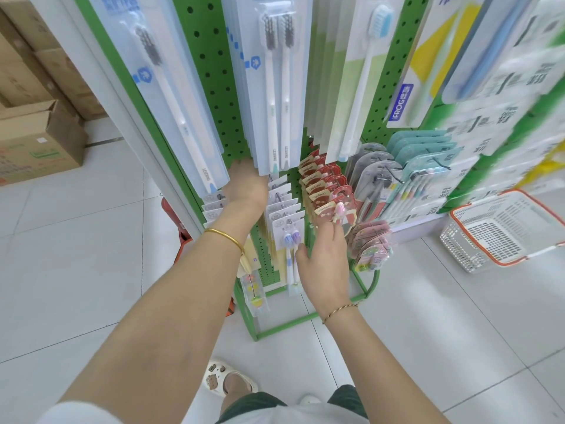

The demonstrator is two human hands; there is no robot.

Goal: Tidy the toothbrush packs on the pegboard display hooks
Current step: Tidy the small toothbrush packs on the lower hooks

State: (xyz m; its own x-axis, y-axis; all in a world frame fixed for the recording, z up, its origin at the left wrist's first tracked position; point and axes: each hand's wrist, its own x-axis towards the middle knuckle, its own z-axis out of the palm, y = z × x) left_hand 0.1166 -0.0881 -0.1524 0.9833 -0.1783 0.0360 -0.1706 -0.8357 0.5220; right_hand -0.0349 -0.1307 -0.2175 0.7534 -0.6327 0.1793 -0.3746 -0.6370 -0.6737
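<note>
Fingers, right: the right hand [324,264] has its fingers [334,231] loosely straight and a little spread, gripping nothing. The tips meet the lower edge of the front red toothbrush pack [331,209].
Thumb, right: it lies against the white-card toothbrush packs [286,215], which hang in a row just left of those fingers.
Fingers, left: the left hand [247,186] reaches up, and its fingers slip behind the bottom edges of the tall clear toothbrush packs [275,87]. They are hidden there, so whether they hold anything cannot be told.
Toothbrush packs: tall ones hang above both sets of fingers, while red, grey and teal rows hang to the right of the right fingers.
Pegboard [214,56]: green and punched with holes, showing between the packs above the left fingers.
Stand base [275,328]: a green frame on the floor, below the right fingers.
Floor [91,240]: pale glossy tiles with thin joints, under everything.
Cardboard boxes [36,142]: stacked far left of the left fingers.
Basket [504,231]: white mesh with an orange rim, on the floor well right of the right fingers.
</note>
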